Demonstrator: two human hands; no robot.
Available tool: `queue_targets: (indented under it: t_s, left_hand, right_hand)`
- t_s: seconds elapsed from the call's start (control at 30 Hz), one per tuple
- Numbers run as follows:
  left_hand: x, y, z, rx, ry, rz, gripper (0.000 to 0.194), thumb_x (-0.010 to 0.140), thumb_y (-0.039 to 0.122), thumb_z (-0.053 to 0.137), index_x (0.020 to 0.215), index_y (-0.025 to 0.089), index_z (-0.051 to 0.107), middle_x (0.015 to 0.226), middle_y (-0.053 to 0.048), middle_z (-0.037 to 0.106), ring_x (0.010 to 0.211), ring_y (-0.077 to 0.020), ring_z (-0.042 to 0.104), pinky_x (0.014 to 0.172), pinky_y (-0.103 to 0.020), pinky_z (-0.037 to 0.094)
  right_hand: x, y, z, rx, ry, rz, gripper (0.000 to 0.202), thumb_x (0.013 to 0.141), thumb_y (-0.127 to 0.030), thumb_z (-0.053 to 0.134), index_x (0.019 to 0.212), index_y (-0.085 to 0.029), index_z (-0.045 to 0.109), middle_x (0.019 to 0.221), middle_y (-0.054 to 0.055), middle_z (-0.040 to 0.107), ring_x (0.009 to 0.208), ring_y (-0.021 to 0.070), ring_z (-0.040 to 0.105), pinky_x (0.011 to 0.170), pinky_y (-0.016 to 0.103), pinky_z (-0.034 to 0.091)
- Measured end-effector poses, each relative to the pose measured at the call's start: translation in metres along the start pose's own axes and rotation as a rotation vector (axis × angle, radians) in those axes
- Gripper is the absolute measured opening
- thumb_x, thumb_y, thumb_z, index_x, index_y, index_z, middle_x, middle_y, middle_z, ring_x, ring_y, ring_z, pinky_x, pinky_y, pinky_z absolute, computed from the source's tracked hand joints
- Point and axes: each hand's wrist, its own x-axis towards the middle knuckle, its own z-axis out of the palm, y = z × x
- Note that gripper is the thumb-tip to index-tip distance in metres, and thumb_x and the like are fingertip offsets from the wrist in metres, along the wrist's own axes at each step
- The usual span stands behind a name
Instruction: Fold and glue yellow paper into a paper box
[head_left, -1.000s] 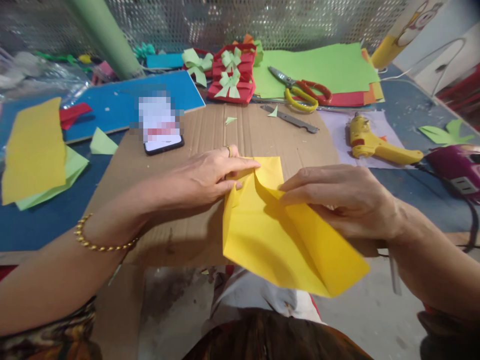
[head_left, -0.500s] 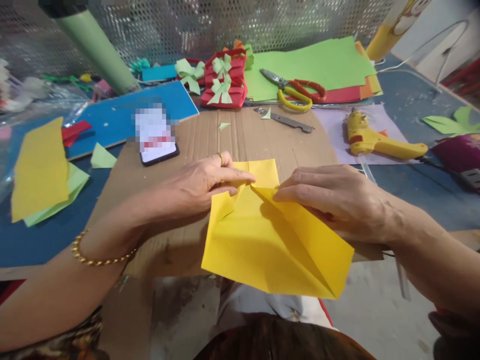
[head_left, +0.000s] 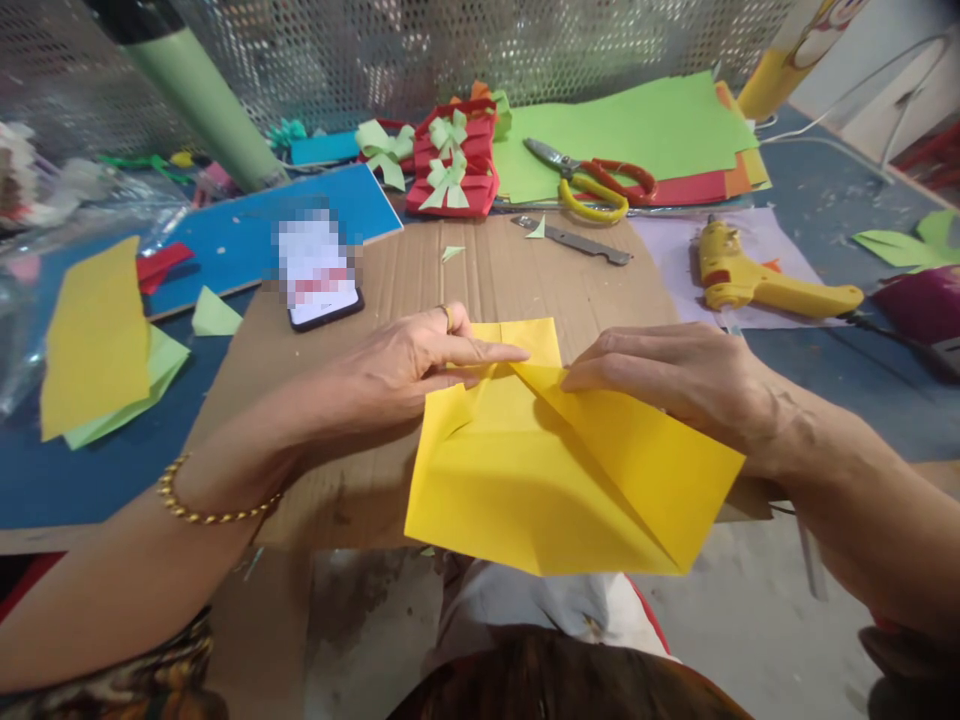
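A folded sheet of yellow paper [head_left: 510,480] lies in front of me, its near end reaching past the edge of the cardboard [head_left: 405,270]. My left hand [head_left: 427,355] presses its index finger across the crease near the far end, with the thumb under or beside the left fold. My right hand [head_left: 667,375] pinches the right flap, which stands up at a slant. The thumb of this hand is mostly hidden behind the paper. Creases run across the middle, and a small fold shows at the left.
Behind the cardboard lie scissors [head_left: 577,180], a blade [head_left: 577,240], red boxes with pale green bows [head_left: 454,165] and green paper sheets [head_left: 622,140]. A yellow glue gun [head_left: 757,275] is at the right. A phone [head_left: 319,270] and yellow paper strip [head_left: 101,335] are at the left.
The right flap has swung outward to the right and lies wider. My left index finger has slid slightly right along the crease. The view has shifted a little.
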Motion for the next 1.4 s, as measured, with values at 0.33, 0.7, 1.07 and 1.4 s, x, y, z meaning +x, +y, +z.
queue_targets:
  t_s: [0.33,0.7,1.07,1.4]
  left_hand:
    - [0.0,-0.001,0.001,-0.029,-0.003,0.077,0.039,0.104,0.053,0.062,0.129,0.035,0.085,0.113,-0.005,0.059,0.093,-0.0177,0.058,0.09,-0.032,0.05]
    - [0.001,0.009,-0.004,0.012,-0.037,0.054,0.037,0.106,0.044,0.056,0.124,0.034,0.087,0.112,-0.005,0.059,0.096,-0.0188,0.061,0.092,-0.033,0.051]
    - [-0.001,0.008,0.002,-0.025,-0.009,-0.001,0.039,0.108,0.048,0.056,0.138,0.04,0.079,0.121,-0.004,0.062,0.098,-0.0182,0.062,0.096,-0.033,0.053]
    - [-0.002,0.003,0.004,-0.085,0.047,0.03,0.044,0.105,0.05,0.06,0.142,0.035,0.079,0.114,-0.005,0.06,0.092,-0.0176,0.059,0.09,-0.033,0.052]
  right_hand:
    - [0.001,0.001,-0.002,0.039,-0.028,-0.029,0.027,0.108,-0.016,0.042,0.12,-0.026,0.063,0.104,0.008,0.073,0.088,0.0193,0.07,0.076,0.033,0.054]
    - [0.005,0.001,-0.002,0.09,-0.003,-0.042,0.02,0.113,-0.024,0.044,0.113,-0.025,0.065,0.098,0.007,0.072,0.082,0.0187,0.067,0.072,0.033,0.05]
    - [0.005,0.004,0.001,0.135,0.004,-0.014,0.02,0.113,-0.031,0.048,0.114,-0.023,0.067,0.095,0.007,0.073,0.078,0.0184,0.065,0.069,0.033,0.047]
    - [0.004,0.007,0.001,0.133,0.021,-0.052,0.017,0.103,-0.017,0.054,0.116,-0.022,0.064,0.098,0.007,0.073,0.082,0.0183,0.065,0.071,0.033,0.048]
